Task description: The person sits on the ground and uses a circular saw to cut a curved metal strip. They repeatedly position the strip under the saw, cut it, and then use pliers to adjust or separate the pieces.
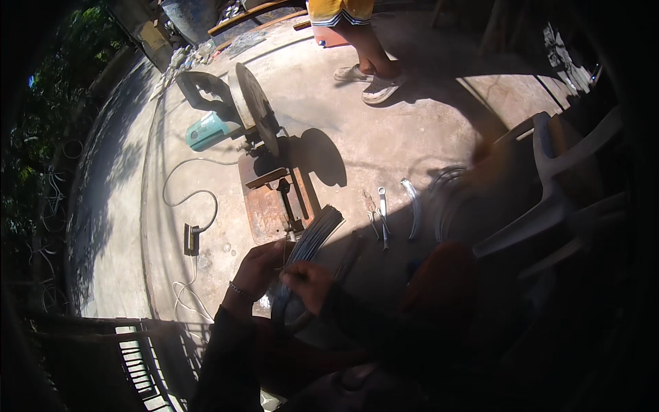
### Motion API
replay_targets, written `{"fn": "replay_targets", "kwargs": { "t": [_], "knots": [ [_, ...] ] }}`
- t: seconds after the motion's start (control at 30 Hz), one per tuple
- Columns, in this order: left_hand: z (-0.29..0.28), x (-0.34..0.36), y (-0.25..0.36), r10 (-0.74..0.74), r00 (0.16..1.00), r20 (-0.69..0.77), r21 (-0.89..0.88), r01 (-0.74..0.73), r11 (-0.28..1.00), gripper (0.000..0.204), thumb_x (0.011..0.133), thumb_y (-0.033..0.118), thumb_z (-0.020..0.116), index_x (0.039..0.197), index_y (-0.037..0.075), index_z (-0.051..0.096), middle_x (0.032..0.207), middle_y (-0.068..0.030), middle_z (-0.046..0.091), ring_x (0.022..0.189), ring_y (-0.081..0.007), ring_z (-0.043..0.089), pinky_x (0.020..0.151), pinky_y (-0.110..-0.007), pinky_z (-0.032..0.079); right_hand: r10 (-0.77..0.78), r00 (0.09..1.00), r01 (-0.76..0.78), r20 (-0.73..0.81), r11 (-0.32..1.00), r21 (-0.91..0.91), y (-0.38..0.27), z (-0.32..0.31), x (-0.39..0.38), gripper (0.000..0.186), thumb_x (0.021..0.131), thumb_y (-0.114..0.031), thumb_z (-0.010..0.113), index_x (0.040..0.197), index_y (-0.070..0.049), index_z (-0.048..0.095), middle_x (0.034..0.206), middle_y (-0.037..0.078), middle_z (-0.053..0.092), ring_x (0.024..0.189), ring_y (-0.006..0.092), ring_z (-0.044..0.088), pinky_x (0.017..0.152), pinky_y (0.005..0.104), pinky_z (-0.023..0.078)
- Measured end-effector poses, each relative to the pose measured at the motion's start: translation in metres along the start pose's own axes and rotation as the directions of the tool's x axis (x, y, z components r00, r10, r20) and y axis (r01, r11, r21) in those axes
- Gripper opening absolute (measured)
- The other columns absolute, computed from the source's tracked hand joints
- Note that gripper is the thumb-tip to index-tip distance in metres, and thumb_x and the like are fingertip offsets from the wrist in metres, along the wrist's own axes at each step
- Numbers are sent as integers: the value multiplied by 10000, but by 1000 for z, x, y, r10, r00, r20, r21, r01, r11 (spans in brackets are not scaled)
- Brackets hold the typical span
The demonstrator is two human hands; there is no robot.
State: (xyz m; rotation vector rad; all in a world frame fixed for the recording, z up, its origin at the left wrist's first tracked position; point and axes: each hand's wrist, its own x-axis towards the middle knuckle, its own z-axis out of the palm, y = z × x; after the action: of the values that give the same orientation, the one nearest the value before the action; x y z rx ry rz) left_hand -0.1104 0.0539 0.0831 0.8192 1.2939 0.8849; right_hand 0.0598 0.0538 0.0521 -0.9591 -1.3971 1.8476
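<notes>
A curved bundle of grey metal wires [316, 235] stands up before me, its cut ends fanned at the top. On its left side is my left hand [255, 273], fingers bent and closed by a thin strand of wire [285, 253]. My right hand [309, 283] is closed in a pinch across the lower part of the bundle, at the strand's lower end. The strand runs between both hands' fingertips. Shadow hides much of the bundle's lower end. Past the hands stands a chop saw with a large disc [255, 103], a teal motor [207, 130] and a rusty base [264, 209].
On the floor to the right lie pliers [371, 207], a wrench [383, 200] and a smaller wire bundle [413, 206]. A cord [214, 199] runs from the saw to an outlet [191, 239]. Another person's legs [374, 51] stand beyond. A plastic chair [549, 165] is at right.
</notes>
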Motion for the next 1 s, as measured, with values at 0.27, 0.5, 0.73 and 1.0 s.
{"fn": "replay_targets", "kwargs": {
  "t": [0.27, 0.5, 0.73, 1.0],
  "knots": [
    [-6, -10, -8, 159, 985, -66, 226, -141, 964, 509, 1068, 399, 444, 1299, -19, 620, 1181, -135, 676, 1077, -194, 631, 947, -330, 486, 62, 988, -93, 141, 969, 227, 14, -7, 19, 213, 956, -179, 665, 1051, 9, 687, 917, 47, 706, 858, 109, 627, 794, 291, 509],
    [-10, -1, -2, 2, 999, -39, -138, -7, 990, 421, 1050, 282, 505, 1310, -37, 590, 1070, -125, 696, 956, -196, 674, 892, -330, 534, 156, 977, -181, 147, 968, 173, -15, -24, 4, 195, 964, -167, 649, 1059, 0, 683, 937, 48, 699, 880, 104, 629, 807, 267, 501],
    [1, 0, 11, 76, 990, -119, 234, -46, 971, 506, 960, 224, 670, 1373, -34, 534, 951, -114, 699, 728, -173, 687, 677, -295, 566, 170, 903, -161, -395, 985, 56, 31, -58, -12, 131, 968, -122, 611, 991, -9, 674, 749, 51, 637, 614, 157, 631, 600, 311, 519],
    [7, 2, 11, 223, 970, -98, 766, -70, 639, 675, 831, 219, 798, 1400, -11, 519, 813, -82, 680, 672, -134, 663, 630, -296, 541, 185, 906, -343, -381, 847, -406, 41, -43, -4, 214, 921, -203, 660, 1022, -22, 714, 880, 157, 723, 791, 248, 715, 750, 360, 559]
  ]
}}
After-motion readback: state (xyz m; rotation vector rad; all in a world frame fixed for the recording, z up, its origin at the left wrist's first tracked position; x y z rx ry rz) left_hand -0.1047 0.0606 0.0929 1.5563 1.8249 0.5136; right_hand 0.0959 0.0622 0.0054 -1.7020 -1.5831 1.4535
